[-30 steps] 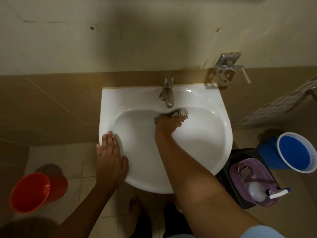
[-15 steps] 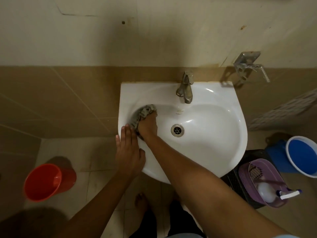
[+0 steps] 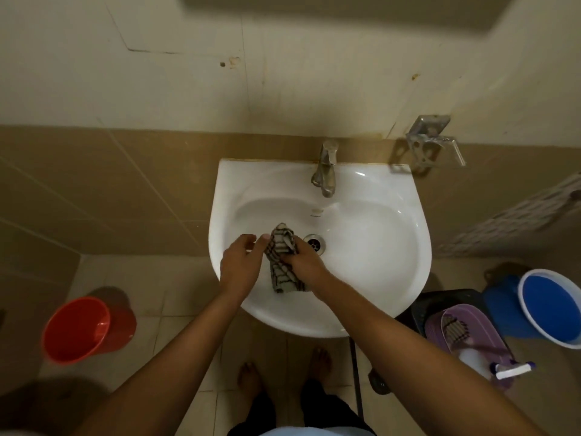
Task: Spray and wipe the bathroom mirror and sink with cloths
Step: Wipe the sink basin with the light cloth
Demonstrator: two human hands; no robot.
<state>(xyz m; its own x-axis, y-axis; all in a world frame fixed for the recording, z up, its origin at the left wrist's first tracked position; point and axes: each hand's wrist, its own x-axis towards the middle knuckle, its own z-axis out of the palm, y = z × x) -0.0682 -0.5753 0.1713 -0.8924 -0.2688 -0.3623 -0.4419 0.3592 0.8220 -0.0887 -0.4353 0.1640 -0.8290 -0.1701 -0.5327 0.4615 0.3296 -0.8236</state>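
A white wall-hung sink (image 3: pixel 386 247) fills the middle of the view, with a metal tap (image 3: pixel 325 171) at its back and a drain (image 3: pixel 314 242) in the bowl. My right hand (image 3: pixel 303 262) is shut on a grey checked cloth (image 3: pixel 283 269), held above the bowl's front left; the cloth hangs down from the fist. My left hand (image 3: pixel 240 265) is next to it with its thumb and fingertips at the cloth's upper edge. A dark blurred strip at the top edge is the mirror's lower border (image 3: pixel 314 7).
A red bucket (image 3: pixel 78 328) stands on the floor at the left. At the right, a purple basin (image 3: pixel 471 338) on a dark stool holds a second cloth and a spray bottle (image 3: pixel 490 363). A blue bucket (image 3: pixel 550 306) is beside it. An empty metal holder (image 3: pixel 430 143) is on the wall.
My right hand lifted the cloth off the sink's left wall and brought it over the bowl's front. My left hand left the sink rim and came up to the cloth.
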